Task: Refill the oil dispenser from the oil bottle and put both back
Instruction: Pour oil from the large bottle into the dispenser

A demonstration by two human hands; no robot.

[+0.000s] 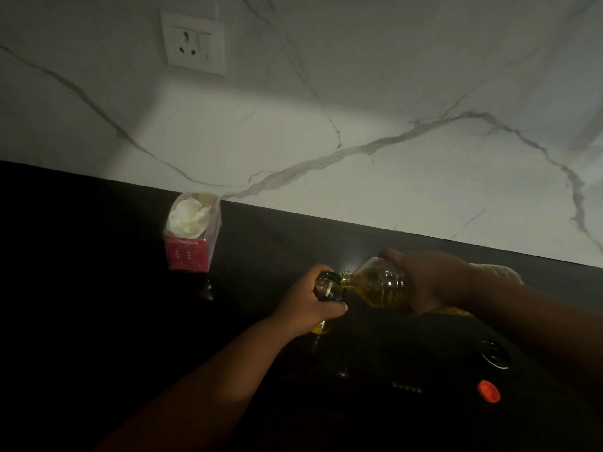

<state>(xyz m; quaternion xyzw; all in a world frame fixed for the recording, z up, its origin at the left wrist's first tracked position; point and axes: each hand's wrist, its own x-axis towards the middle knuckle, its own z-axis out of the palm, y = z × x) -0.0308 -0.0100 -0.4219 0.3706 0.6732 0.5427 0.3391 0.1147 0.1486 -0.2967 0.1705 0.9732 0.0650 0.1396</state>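
My right hand grips a clear plastic oil bottle holding yellow oil, tipped to the left so its open neck meets the mouth of the oil dispenser. The dispenser is a small glass vessel with a dark rim, upright on the black counter. My left hand is wrapped round its body, hiding most of it; a bit of yellow oil shows below my fingers. An orange-red cap lies on the counter at the lower right.
A pink box stuffed with white tissue stands at the back left against the marble wall. A small dark object sits in front of it. A dark round lid lies near the orange cap. A wall socket is above.
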